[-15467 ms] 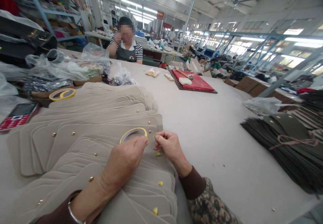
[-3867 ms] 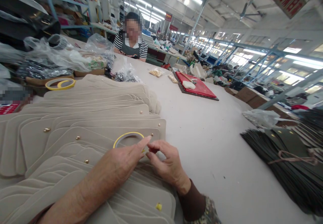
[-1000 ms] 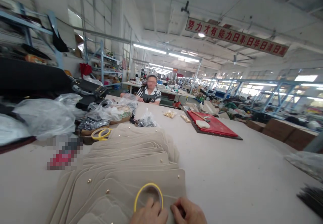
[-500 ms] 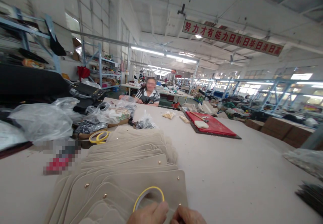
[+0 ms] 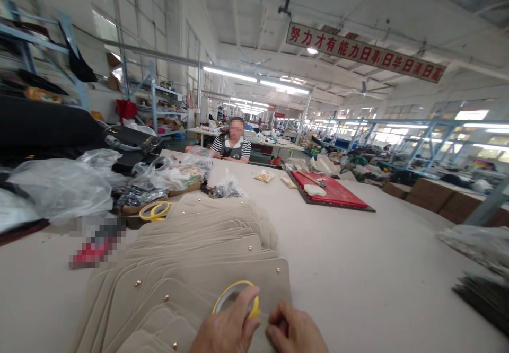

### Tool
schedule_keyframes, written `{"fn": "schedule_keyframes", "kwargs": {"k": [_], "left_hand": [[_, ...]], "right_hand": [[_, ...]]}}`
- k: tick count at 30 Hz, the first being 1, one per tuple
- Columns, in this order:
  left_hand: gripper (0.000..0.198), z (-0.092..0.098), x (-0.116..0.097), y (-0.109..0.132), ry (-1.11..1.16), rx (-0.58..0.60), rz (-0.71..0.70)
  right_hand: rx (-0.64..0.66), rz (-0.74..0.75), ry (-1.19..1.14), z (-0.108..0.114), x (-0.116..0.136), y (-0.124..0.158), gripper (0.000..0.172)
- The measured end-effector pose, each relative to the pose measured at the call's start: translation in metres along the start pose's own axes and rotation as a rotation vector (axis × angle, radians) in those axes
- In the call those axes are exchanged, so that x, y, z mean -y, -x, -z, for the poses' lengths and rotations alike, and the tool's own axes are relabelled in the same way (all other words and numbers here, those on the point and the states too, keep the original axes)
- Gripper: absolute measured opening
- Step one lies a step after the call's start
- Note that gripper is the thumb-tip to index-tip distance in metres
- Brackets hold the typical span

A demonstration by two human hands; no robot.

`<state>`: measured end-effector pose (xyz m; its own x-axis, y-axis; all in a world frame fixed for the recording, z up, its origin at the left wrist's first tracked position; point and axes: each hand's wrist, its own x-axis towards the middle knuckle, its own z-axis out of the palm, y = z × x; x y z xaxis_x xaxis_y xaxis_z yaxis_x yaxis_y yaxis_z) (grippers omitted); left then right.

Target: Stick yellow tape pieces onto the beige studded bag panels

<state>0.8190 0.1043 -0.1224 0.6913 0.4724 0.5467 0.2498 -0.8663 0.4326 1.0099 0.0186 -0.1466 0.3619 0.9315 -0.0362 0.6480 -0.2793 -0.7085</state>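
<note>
A roll of yellow-edged tape (image 5: 227, 291) is in my left hand (image 5: 228, 324), at the bottom middle, with the thumb and fingers around its near side. Just to its right, my right hand (image 5: 298, 329) is closed, its fingers curled against the thumb. What it pinches, if anything, is too small to make out. Both hands are over the nearest of several overlapping beige panels (image 5: 191, 273), which have rounded corners and small gold-coloured studs. More yellow tape rolls (image 5: 156, 211) lie beyond the stack at the left.
On the pale table (image 5: 358, 268) are a red board (image 5: 338, 188) with a hammer-like tool, small bags of gold-coloured parts (image 5: 263, 176) and clear plastic bags (image 5: 63, 186). Dark flat pieces (image 5: 483, 300) lie at the right edge. A person (image 5: 230, 143) sits across the table.
My hands have come slightly higher into view. The left thumb and fingers have spread further over the tape roll, and the right hand shows more of its curled fingers. The camera has shifted slightly.
</note>
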Motion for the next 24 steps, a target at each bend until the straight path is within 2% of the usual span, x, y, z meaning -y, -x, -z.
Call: {"fn": "schedule_keyframes", "kwargs": {"k": [3, 5, 7, 12, 18, 21, 24], "left_hand": [[0.033, 0.01, -0.012, -0.005, -0.012, -0.016, -0.01], [0.029, 0.014, -0.018, -0.009, -0.022, -0.032, -0.018], [0.028, 0.017, -0.021, -0.012, -0.022, -0.021, -0.014], [0.032, 0.015, -0.022, -0.01, -0.089, 0.035, -0.021], [0.033, 0.009, -0.019, -0.006, -0.145, 0.008, -0.14], [0.031, 0.008, -0.018, -0.006, -0.137, -0.011, -0.18], [0.024, 0.01, -0.019, -0.007, -0.068, 0.04, -0.165]], "right_hand": [[-0.128, 0.056, -0.301, 0.015, 0.019, 0.011, 0.021], [-0.146, 0.098, -0.46, 0.023, 0.029, 0.017, 0.022], [-0.152, 0.173, -0.52, 0.027, 0.037, 0.02, 0.018], [-0.162, 0.435, -0.401, 0.026, 0.048, 0.027, 0.016], [-0.168, 0.575, -0.222, 0.019, 0.046, 0.026, 0.015], [-0.248, 0.645, -0.116, 0.014, 0.042, 0.024, 0.016], [-0.357, 0.687, -0.04, 0.008, 0.04, 0.023, 0.015]]}}
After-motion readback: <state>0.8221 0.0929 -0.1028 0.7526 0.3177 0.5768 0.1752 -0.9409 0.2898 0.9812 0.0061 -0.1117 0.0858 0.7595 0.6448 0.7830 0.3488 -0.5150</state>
